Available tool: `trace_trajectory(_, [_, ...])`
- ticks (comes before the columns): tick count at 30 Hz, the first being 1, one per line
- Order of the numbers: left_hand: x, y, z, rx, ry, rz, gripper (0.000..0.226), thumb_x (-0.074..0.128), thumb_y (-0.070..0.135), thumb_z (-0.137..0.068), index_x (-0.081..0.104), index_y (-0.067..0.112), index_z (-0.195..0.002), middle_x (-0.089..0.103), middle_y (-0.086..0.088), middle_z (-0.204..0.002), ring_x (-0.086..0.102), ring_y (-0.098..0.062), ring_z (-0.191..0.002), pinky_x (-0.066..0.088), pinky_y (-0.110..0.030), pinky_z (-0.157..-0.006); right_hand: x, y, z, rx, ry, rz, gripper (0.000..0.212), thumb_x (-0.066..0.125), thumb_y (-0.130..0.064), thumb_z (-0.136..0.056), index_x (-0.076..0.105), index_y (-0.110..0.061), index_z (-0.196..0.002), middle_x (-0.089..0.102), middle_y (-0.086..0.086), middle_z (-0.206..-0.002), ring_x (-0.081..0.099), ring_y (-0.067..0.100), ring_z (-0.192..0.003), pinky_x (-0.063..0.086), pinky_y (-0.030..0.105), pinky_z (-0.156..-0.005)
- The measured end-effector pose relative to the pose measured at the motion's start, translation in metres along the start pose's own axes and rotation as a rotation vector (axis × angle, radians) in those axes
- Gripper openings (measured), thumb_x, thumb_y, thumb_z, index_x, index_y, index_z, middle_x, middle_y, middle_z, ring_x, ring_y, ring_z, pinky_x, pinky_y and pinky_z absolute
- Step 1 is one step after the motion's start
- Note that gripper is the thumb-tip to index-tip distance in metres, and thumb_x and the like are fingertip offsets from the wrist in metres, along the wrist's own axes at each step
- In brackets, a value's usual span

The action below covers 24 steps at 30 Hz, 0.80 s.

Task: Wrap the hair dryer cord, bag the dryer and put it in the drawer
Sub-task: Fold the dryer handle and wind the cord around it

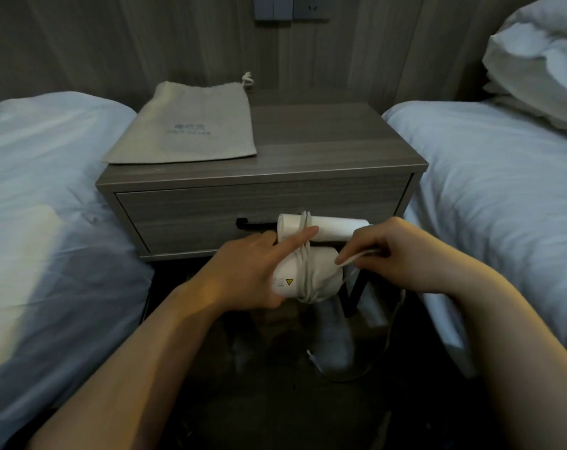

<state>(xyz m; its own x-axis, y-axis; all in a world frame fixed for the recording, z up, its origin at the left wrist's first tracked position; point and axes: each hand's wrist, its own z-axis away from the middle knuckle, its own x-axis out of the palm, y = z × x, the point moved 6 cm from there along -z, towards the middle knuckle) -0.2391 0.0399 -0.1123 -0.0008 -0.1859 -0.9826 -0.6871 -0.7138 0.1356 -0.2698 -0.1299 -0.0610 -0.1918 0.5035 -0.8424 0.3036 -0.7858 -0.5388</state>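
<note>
Two bare forearms enter from the bottom edge, left forearm (139, 352) and right forearm (502, 336), converging toward mid-frame. Dark floor (259, 401) beneath. Plug (312, 356) lies on the floor, with a loose run of cord curving up from it toward the right hand.

Left hand (243, 271) grips the hair dryer (322, 274) round its white barrel, thumb underneath, index finger laid out straight across the wraps. Dryer is held in the air, in front of the drawer and just below its handle, with its own folded handle lying along the upper side. Small yellow warning label shows on the barrel near the left palm.

Cord (305, 271) makes several turns round barrel and folded handle together. Right hand (395, 251) pinches the free length of cord between thumb and curled fingers, just right of the dryer.

Behind: grey wood-grain nightstand (324, 141), its single drawer (210, 216) closed, black drawer pull (252, 224) partly hidden by the dryer. Black leg (353, 297) visible below.

On the nightstand top, left rear: beige cloth bag (188, 128) lying flat, faint blue print, drawstring (248, 80) at its far corner.

White-sheeted left bed (48, 190) and right bed (502, 190) flank the stand; pillows (541, 60) stacked far right. Wall socket plate (309, 8) at the top.
</note>
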Motion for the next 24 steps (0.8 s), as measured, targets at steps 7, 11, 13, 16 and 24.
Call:
trace_trajectory(7, [0.004, 0.017, 0.000, 0.091, 0.008, -0.001, 0.106, 0.064, 0.050, -0.072, -0.020, 0.054, -0.136, 0.046, 0.001, -0.129, 0.049, -0.017, -0.109, 0.045, -0.028, -0.083, -0.023, 0.031, -0.003, 0.183, 0.542, 0.130, 0.026, 0.084, -0.030, -0.058, 0.063, -0.015, -0.062, 0.054, -0.002, -0.056, 0.046, 0.006, -0.051, 0.034, 0.019, -0.050])
trace_trajectory(11, [0.004, 0.031, 0.001, 0.160, 0.018, -0.024, 0.101, 0.062, 0.052, -0.076, -0.019, 0.054, -0.136, 0.045, -0.001, -0.131, 0.048, -0.018, -0.110, 0.046, -0.031, -0.086, -0.018, 0.027, -0.008, 0.111, 0.535, 0.046, 0.021, 0.084, -0.027, -0.059, 0.069, -0.013, -0.062, 0.061, 0.000, -0.061, 0.054, 0.009, -0.055, 0.043, 0.021, -0.053])
trace_trajectory(13, [0.005, 0.038, 0.001, 0.193, 0.016, -0.005, 0.100, 0.062, 0.052, -0.077, -0.017, 0.053, -0.137, 0.040, 0.000, -0.139, 0.046, -0.018, -0.116, 0.044, -0.031, -0.090, -0.014, 0.026, -0.011, 0.079, 0.504, 0.004, 0.013, 0.082, -0.022, -0.063, 0.074, -0.012, -0.068, 0.066, 0.000, -0.069, 0.059, 0.011, -0.064, 0.049, 0.026, -0.063])
trace_trajectory(16, [0.005, 0.040, 0.002, 0.204, 0.019, 0.016, 0.097, 0.062, 0.050, -0.077, -0.014, 0.054, -0.137, 0.038, -0.002, -0.142, 0.046, -0.020, -0.120, 0.046, -0.035, -0.092, -0.010, 0.029, -0.013, 0.059, 0.477, 0.002, 0.010, 0.079, -0.021, -0.066, 0.075, -0.015, -0.072, 0.067, -0.002, -0.074, 0.061, 0.010, -0.069, 0.051, 0.029, -0.069])
trace_trajectory(24, [0.012, 0.035, 0.003, 0.196, 0.004, -0.020, 0.090, 0.060, 0.052, -0.078, -0.007, 0.056, -0.138, 0.041, -0.002, -0.139, 0.046, -0.021, -0.120, 0.048, -0.039, -0.091, -0.001, 0.027, -0.015, -0.007, 0.505, -0.050, 0.009, 0.078, -0.018, -0.067, 0.075, -0.014, -0.075, 0.063, -0.001, -0.075, 0.061, 0.016, -0.073, 0.052, 0.038, -0.072])
